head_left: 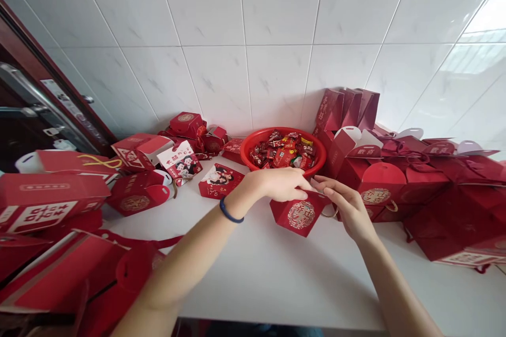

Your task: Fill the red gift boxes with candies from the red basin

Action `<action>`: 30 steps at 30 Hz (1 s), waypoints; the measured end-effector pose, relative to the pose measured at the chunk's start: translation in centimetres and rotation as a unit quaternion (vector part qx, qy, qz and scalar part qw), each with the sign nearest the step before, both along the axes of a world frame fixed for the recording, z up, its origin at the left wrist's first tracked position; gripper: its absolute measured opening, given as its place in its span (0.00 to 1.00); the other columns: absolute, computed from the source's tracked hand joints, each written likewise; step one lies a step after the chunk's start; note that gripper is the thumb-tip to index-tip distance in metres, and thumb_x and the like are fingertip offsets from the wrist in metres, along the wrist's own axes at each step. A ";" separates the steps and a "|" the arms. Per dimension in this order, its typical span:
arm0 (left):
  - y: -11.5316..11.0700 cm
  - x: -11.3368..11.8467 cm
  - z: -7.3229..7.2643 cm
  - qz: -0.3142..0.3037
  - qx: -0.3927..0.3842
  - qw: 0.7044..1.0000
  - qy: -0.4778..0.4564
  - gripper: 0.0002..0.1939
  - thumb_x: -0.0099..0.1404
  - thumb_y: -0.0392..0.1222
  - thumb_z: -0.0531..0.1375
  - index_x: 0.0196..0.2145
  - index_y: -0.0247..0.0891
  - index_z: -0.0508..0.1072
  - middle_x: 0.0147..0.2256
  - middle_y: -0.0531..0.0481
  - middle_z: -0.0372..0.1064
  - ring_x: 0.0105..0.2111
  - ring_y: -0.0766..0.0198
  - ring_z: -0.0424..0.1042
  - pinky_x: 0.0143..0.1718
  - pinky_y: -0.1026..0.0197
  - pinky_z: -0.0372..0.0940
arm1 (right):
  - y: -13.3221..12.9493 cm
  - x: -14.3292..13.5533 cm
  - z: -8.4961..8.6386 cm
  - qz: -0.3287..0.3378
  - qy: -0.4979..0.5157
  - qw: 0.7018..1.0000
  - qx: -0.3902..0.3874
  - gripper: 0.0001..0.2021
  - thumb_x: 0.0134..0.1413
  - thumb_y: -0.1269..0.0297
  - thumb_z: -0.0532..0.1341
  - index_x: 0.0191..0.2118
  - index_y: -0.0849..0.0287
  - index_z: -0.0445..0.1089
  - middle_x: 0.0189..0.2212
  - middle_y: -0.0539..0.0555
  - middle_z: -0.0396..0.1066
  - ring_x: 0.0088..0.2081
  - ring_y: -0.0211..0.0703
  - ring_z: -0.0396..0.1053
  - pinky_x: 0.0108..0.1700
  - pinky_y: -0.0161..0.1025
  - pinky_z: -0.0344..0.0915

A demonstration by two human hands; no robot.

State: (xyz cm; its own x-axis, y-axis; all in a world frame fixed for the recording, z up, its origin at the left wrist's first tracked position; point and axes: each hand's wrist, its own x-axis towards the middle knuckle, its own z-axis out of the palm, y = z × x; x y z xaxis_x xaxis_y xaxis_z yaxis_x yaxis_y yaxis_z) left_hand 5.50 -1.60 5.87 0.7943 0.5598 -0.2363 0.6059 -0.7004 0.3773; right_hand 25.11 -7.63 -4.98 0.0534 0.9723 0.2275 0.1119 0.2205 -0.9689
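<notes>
A small red gift box [301, 217] with a round gold emblem stands on the white table, slightly turned. My left hand [281, 184], with a dark blue band at its wrist, is closed over the box's top edge. From the other side my right hand [348, 204] has its thumb and fingers pinched at the top right corner. The hands partly hide the box's top. Just behind them sits a red plastic basin [245, 150] filled with wrapped candies [282, 154]. A beige loop of cord [330, 212] shows beside the right fingers.
Stacked red boxes [375, 189] crowd the right side, with tall upright ones [346, 108] behind. More red boxes [55, 192] and bags fill the left. A box with a cartoon couple [221, 180] lies left of the basin. A tiled wall [213, 79] closes off the back.
</notes>
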 end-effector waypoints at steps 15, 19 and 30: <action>-5.1 -6.2 -7.1 0.208 0.034 0.959 -0.192 0.20 0.74 0.58 0.49 0.47 0.44 0.74 0.66 0.44 0.58 0.71 0.45 0.46 0.63 0.43 0.60 | -1.2 -3.0 -1.2 0.049 -0.233 0.965 0.112 0.27 0.56 0.48 0.67 0.59 0.51 0.70 0.68 0.63 0.57 0.68 0.60 0.58 0.62 0.56 0.65; -5.5 -6.3 -7.3 0.213 0.050 0.959 -0.179 0.18 0.73 0.55 0.53 0.40 0.42 0.76 0.69 0.43 0.51 0.70 0.41 0.48 0.63 0.40 0.60 | -1.3 -3.8 -1.7 0.040 -0.218 0.965 0.139 0.16 0.62 0.50 0.62 0.49 0.53 0.76 0.65 0.62 0.61 0.65 0.58 0.63 0.61 0.54 0.67; -5.5 -6.3 -8.9 0.262 0.107 0.937 -0.207 0.26 0.69 0.50 0.57 0.64 0.45 0.65 0.62 0.40 0.62 0.63 0.44 0.61 0.62 0.44 0.61 | -1.6 -5.1 -2.6 -0.016 -0.243 0.964 0.110 0.22 0.56 0.48 0.67 0.51 0.54 0.73 0.52 0.61 0.73 0.44 0.52 0.76 0.44 0.48 0.77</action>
